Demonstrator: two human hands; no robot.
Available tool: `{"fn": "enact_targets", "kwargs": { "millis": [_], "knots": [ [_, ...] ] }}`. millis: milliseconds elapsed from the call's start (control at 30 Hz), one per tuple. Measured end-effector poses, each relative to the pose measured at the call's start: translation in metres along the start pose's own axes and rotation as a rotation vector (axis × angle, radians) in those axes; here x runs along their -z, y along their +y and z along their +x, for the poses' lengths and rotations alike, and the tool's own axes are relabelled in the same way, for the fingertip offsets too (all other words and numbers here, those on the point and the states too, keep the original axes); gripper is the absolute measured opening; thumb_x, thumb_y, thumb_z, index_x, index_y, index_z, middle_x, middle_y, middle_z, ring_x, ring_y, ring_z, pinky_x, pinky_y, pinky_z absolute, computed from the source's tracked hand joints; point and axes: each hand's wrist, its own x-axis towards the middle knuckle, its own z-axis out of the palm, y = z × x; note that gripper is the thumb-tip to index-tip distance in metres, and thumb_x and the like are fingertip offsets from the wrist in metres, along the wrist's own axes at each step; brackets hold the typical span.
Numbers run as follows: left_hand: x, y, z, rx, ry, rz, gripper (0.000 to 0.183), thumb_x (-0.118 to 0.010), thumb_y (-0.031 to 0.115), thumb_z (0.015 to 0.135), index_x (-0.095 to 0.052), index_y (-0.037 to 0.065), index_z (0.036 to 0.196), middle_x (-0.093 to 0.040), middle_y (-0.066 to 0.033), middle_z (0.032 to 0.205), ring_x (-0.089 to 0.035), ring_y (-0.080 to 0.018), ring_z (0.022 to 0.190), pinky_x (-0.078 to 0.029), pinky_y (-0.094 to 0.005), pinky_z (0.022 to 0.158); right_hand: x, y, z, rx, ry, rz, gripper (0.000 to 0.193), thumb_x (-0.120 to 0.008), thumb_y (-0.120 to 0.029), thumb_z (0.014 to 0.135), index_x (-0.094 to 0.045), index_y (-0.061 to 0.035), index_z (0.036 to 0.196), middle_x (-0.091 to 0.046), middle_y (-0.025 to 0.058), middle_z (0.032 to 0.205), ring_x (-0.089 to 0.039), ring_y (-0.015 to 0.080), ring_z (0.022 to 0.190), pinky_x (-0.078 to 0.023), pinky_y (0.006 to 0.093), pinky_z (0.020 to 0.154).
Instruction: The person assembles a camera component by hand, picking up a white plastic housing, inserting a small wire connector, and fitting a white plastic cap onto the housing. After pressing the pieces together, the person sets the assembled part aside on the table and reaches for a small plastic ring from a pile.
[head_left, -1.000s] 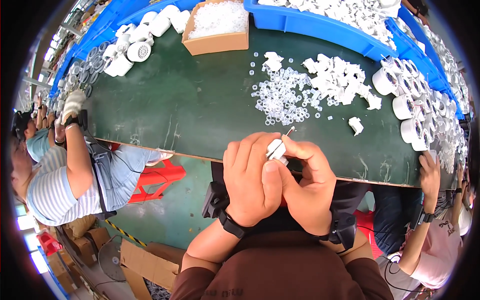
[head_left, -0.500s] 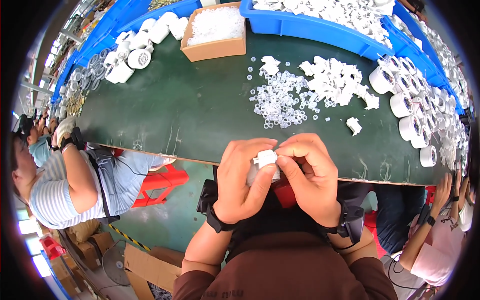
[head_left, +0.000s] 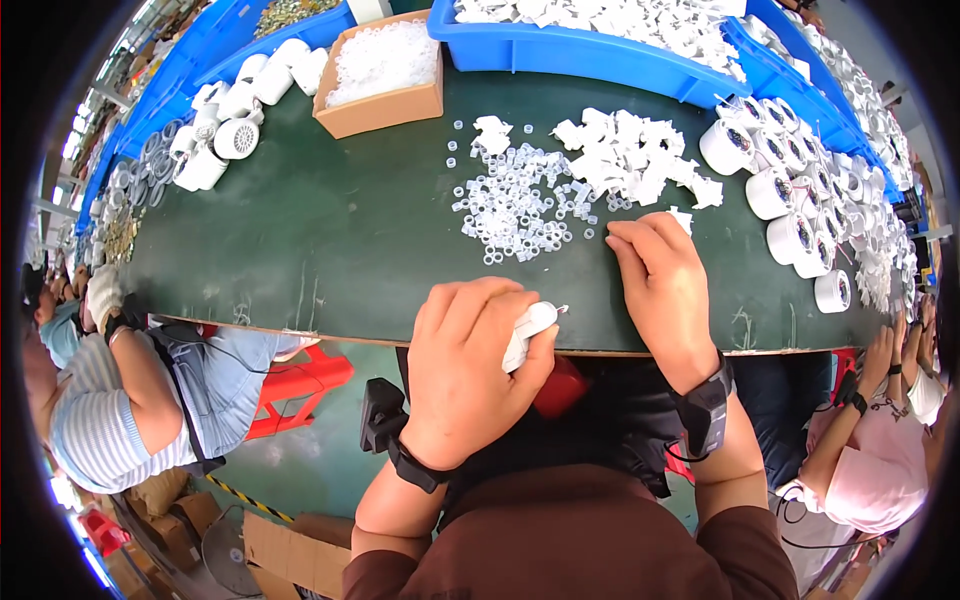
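My left hand [head_left: 465, 375] is closed round a white plastic part [head_left: 537, 320] just over the table's near edge. The part has a rounded end, and a small thin piece sticks out of it to the right. The fingers hide the rest. My right hand [head_left: 665, 290] is apart from it, over the table, with thumb and fingertips drawn together. Whether something small is between them I cannot make out. Beyond it lie a pile of clear plastic rings [head_left: 515, 205] and a pile of white plastic pieces [head_left: 635, 155]. A single white piece [head_left: 682, 218] lies partly hidden behind the right hand.
A cardboard box [head_left: 385, 112] of clear parts and a blue bin [head_left: 590, 62] of white parts line the far side. White cylindrical housings [head_left: 790, 235] crowd the right; more white housings [head_left: 237, 138] stand left. A co-worker [head_left: 150, 400] sits at left near a red stool [head_left: 300, 390].
My right hand has let go of the white part and moved right and away from me, over the table. My left hand keeps the part, now tilted. The view has shifted slightly.
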Motion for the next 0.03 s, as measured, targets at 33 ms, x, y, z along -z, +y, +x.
{"fn": "enact_targets", "kwargs": {
  "millis": [33],
  "knots": [
    [0.0008,0.0004,0.0004,0.006,-0.005,-0.002,0.028,-0.080,0.008,0.077,-0.072,0.007,0.104,-0.068,-0.0108,0.108,-0.061,-0.0314,0.093,-0.051,-0.0399,0.080,-0.0006,-0.0021,-0.0014,-0.035,-0.011,0.013,0.015,-0.071,-0.005,0.090,-0.073,-0.0047,0.104,-0.064,0.0119,0.094,-0.064,0.0344,0.090,-0.052,0.0416,0.079]
  ]
}}
